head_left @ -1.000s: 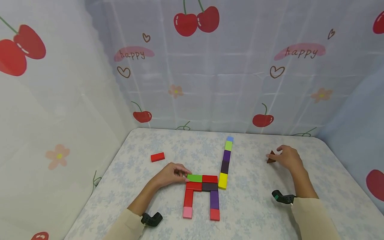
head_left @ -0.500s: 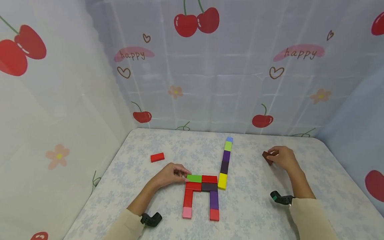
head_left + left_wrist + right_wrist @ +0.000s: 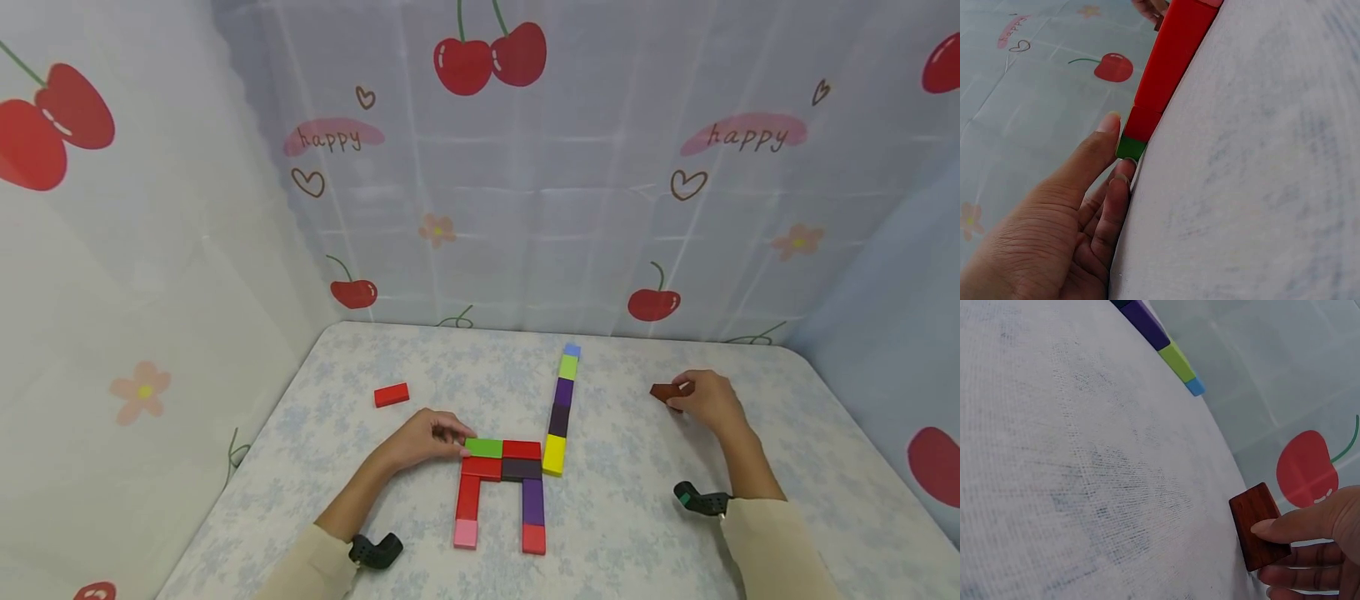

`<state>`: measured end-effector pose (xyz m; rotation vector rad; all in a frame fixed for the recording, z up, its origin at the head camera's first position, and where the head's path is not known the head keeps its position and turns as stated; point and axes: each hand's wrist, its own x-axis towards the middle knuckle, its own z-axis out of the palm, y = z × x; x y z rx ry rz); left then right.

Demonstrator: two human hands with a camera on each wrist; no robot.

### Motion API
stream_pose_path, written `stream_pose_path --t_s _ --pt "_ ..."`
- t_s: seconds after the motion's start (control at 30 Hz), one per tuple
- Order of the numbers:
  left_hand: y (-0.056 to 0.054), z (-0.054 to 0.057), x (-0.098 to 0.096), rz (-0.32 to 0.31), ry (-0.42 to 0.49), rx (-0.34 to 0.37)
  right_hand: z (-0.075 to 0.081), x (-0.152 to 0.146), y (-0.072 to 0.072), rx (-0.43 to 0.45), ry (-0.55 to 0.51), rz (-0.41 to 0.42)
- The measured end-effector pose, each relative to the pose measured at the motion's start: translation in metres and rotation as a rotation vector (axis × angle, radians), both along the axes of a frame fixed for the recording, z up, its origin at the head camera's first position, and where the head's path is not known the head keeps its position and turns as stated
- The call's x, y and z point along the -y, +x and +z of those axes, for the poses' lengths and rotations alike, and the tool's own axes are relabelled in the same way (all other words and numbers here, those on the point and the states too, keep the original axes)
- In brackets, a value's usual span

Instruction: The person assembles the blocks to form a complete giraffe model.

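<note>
At the right of the head view, my right hand (image 3: 712,400) pinches a dark brown wooden block (image 3: 663,392). The right wrist view shows the thumb across the broad face of this brown block (image 3: 1259,515), fingers behind it. My left hand (image 3: 426,437) has thumb and fingertips at the left end of a green block (image 3: 483,448); the left wrist view shows them on either side of that green end (image 3: 1130,148). The green block tops a flat figure of coloured blocks, beside a red block (image 3: 522,450) and above another red block (image 3: 481,468) and a dark block (image 3: 521,469).
Two legs run toward me, ending in a pink block (image 3: 466,533) and a coral-red block (image 3: 534,538). From a yellow block (image 3: 554,455), a line of blocks leads back to a small blue one (image 3: 572,350). A loose red block (image 3: 392,395) lies back left on the patterned tablecloth (image 3: 615,517).
My right hand has turned the brown block about in its fingers and shifted slightly left. The left hand stays at the green block, and the figure keeps its shape.
</note>
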<state>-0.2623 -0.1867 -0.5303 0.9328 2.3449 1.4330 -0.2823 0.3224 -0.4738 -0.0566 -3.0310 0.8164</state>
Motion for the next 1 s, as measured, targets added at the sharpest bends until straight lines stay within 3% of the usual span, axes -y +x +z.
stream_pose_path --t_s 0.63,1.0 --pt "0.001 0.002 0.004 0.019 -0.033 0.004 -0.020 0.001 -0.006 -0.118 -0.089 0.037" --pt "0.000 0.001 -0.001 0.004 -0.016 -0.001 -0.016 0.014 -0.007 -0.248 -0.094 0.091"
